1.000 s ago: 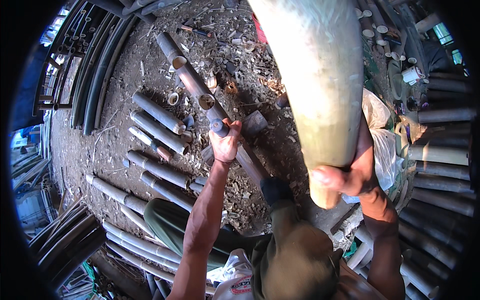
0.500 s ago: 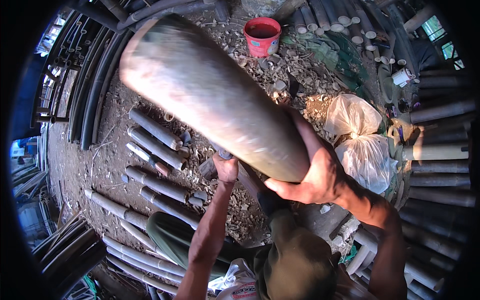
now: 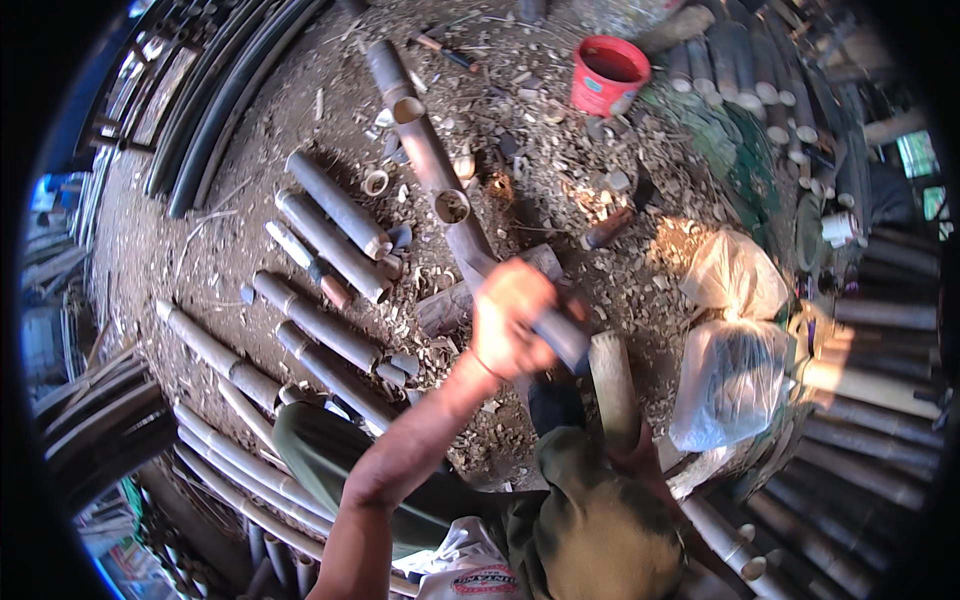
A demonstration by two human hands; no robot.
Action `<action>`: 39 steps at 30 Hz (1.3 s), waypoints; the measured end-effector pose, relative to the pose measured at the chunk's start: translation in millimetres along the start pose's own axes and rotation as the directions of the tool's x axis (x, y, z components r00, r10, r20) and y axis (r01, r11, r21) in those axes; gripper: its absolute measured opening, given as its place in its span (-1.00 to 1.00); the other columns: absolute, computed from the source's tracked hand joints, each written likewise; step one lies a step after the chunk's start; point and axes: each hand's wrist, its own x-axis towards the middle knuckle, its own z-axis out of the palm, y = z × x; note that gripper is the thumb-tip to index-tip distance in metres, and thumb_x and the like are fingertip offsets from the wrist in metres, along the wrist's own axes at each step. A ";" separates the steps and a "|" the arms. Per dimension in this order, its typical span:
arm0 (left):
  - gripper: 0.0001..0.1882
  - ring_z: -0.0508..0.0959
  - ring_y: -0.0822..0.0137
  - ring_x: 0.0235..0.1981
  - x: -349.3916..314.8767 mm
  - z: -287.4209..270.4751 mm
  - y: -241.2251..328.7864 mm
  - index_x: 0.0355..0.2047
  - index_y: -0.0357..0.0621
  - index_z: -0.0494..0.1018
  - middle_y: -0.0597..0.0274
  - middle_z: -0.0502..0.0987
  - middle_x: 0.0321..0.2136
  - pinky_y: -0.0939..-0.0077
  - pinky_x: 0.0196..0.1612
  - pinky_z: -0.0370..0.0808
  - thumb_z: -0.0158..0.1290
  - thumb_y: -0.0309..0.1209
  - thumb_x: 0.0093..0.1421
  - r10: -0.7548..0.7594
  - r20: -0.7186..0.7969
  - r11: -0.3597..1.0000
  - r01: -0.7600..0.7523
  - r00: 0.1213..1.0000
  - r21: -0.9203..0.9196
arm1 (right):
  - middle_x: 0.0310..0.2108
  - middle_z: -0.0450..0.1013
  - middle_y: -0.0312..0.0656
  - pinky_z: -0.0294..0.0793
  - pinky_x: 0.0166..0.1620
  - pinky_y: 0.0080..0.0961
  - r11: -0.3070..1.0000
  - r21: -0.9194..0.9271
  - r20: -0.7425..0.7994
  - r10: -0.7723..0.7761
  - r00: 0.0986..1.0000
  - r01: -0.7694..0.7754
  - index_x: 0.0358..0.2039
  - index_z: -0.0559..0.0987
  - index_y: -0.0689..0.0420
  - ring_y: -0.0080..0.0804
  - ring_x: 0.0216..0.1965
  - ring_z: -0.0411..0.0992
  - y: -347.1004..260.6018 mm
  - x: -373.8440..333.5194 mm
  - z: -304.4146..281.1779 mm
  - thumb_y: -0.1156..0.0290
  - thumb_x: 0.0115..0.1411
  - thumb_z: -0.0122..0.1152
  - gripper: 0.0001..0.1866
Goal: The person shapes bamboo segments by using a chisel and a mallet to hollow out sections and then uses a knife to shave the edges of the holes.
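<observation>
"Where's the pale club (image 3: 612, 390)?"
"Near and right of the middle, its near end at the right grip (image 3: 634, 455) (too shadowed to tell whether that's clenched)."
"And the left grip (image 3: 514, 312)?"
"Wrapped round a dark cylinder (image 3: 565, 343), which juts rightward beside the club."
"Any change?"
"Half a second ago the club was raised, covering the bamboo pole (image 3: 432, 155); now it's lowered."

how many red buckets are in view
1: the red bucket, near the top of the view, right of centre and left of the stacked bamboo lengths. Others may be hidden.
</observation>
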 end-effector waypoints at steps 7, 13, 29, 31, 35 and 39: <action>-0.73 0.33 0.25 -0.62 -83.5 41.3 4.1 -0.64 -0.02 0.32 0.30 0.26 -0.67 0.34 -0.55 0.24 0.25 -0.33 -0.11 0.051 0.145 0.999 -0.048 0.988 -0.025 | -0.02 0.39 -0.02 0.38 0.07 -0.31 0.993 0.088 0.067 0.077 0.995 -0.083 0.20 0.19 0.21 -0.19 0.01 0.40 -36.6 -16.5 -27.0 0.29 -0.17 0.45 -0.08; -0.75 0.36 0.24 -0.65 -86.1 39.1 -1.8 -0.66 -0.05 0.30 0.29 0.29 -0.69 0.34 -0.58 0.27 0.22 -0.49 -0.13 -0.017 -0.032 0.990 0.012 0.999 -0.139 | -0.04 0.35 -0.12 0.37 0.03 -0.40 0.929 0.359 -0.051 -0.079 0.996 0.092 0.16 0.21 0.25 -0.34 -0.06 0.38 -112.4 -18.1 -56.8 0.39 -0.10 0.37 -0.19; -0.76 0.37 0.20 -0.66 -76.3 34.3 -15.3 -0.68 -0.08 0.32 0.25 0.31 -0.70 0.31 -0.58 0.28 0.21 -0.49 -0.13 -0.047 -0.102 0.982 0.028 0.994 -0.185 | -0.10 0.35 -0.07 0.41 -0.08 -0.37 0.875 0.466 -0.043 -0.126 0.991 0.132 0.20 0.14 0.24 -0.33 -0.15 0.40 -182.5 -35.8 -61.3 0.21 -0.14 0.40 -0.06; -0.77 0.38 0.19 -0.65 -75.1 33.3 -18.6 -0.66 -0.08 0.32 0.24 0.32 -0.70 0.30 -0.57 0.30 0.22 -0.46 -0.12 -0.042 -0.072 0.982 0.028 0.997 -0.185 | -0.11 0.36 -0.06 0.43 -0.09 -0.36 0.848 0.501 -0.101 -0.142 0.985 0.174 0.20 0.13 0.25 -0.33 -0.17 0.42 -187.8 -43.1 -58.7 0.23 -0.14 0.40 -0.07; -0.77 0.43 0.15 -0.61 -66.6 35.6 -23.4 -0.63 -0.10 0.34 0.21 0.34 -0.69 0.28 -0.54 0.35 0.23 -0.42 -0.12 -0.106 -0.095 0.969 0.081 0.990 -0.235 | -0.11 0.36 -0.03 0.42 -0.04 -0.31 0.769 0.457 -0.148 -0.430 0.891 0.447 0.18 0.13 0.27 -0.27 -0.12 0.41 -186.9 -42.2 -68.0 0.31 -0.15 0.41 -0.08; -0.79 0.47 0.08 -0.59 -59.9 38.9 -32.0 -0.60 -0.13 0.37 0.15 0.38 -0.66 0.23 -0.50 0.40 0.21 -0.38 -0.10 -0.211 -0.150 0.961 0.176 0.966 -0.214 | -0.10 0.36 -0.01 0.42 -0.02 -0.30 0.807 0.055 0.062 -0.591 0.804 0.588 0.18 0.13 0.28 -0.23 -0.10 0.41 -211.6 -9.6 -77.2 0.32 -0.16 0.41 -0.08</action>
